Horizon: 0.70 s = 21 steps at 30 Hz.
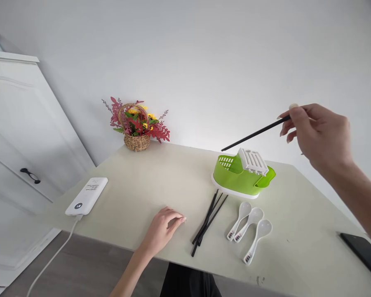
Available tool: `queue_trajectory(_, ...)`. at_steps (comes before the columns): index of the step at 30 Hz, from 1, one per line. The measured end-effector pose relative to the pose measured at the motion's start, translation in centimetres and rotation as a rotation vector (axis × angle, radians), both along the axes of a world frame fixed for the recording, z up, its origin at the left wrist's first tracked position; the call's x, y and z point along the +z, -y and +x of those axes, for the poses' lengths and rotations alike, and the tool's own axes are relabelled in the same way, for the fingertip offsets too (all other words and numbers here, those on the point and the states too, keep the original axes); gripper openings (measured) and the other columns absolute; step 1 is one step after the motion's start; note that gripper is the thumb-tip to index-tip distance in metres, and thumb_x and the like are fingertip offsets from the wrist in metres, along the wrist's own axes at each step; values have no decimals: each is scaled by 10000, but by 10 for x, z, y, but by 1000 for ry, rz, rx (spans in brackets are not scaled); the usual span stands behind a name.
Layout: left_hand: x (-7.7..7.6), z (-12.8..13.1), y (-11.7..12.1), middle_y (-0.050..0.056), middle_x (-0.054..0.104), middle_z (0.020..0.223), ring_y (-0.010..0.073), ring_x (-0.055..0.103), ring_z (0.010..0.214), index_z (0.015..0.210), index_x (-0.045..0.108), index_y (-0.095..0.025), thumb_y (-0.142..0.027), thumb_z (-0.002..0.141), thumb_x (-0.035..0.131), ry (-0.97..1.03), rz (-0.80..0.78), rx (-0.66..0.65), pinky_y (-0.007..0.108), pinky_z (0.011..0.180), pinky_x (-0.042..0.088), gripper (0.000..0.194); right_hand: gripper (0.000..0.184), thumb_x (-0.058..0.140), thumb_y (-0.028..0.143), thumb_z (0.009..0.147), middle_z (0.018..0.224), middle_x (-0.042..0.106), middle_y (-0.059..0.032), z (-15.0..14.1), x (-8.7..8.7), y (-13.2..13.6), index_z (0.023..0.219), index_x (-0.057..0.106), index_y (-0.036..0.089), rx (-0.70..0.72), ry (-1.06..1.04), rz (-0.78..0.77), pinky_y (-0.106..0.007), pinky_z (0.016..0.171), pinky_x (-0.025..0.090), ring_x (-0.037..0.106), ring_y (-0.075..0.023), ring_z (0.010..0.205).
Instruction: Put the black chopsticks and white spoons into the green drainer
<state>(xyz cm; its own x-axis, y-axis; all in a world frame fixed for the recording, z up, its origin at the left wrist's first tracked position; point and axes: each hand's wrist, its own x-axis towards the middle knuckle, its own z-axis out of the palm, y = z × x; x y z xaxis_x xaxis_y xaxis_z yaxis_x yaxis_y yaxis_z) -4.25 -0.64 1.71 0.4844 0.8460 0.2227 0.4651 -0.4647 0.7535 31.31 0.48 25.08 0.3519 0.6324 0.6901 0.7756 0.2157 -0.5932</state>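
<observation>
Pinched between the thumb and fingers of my right hand (321, 132) is one black chopstick (255, 134), slanting down to the left. Its lower tip hovers above the left end of a green utensil holder (238, 181), which has a white slotted rack (253, 161) on top and a white base. My left hand (163, 227) rests on the table near the front edge, fingers curled, thumb and index tips together, with nothing visible in it. Right of it lie several black chopsticks (208, 220) in a loose, crossing bunch. Three white spoons (256, 233) with label stickers lie side by side before the holder.
A wicker basket of artificial flowers (137, 142) stands at the back left against the wall. A white power bank (88, 196) with a cable (54, 255) lies at the left edge. A dark phone (363, 253) is at the right. A white cabinet (27, 136) stands left.
</observation>
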Motion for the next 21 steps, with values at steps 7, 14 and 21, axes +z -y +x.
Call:
queue_trajectory(7,-2,0,0,21,775,926,221,685,975,903,755,-281,-420,1067,497,6,-38,23,329,875,551,336,302,565,410,1015,694,701,16,28,-24,-66,860,738,218,34,185,-341,-313,728,454,560,-104,541)
queue_trajectory(14,-3,1,-1,7,761,908,207,689,953,881,733,-283,-402,1063,511,-18,-32,49,302,863,556,312,364,540,434,1011,714,715,-2,43,-67,-119,866,764,186,84,153,-549,-286,668,472,635,-132,631)
queue_trajectory(21,-2,3,-4,19,751,913,222,700,929,860,717,-276,-440,1051,529,-5,-65,74,304,844,574,314,396,596,520,957,754,736,-29,58,-71,-132,1054,744,166,4,192,-530,-367,714,493,648,-178,643)
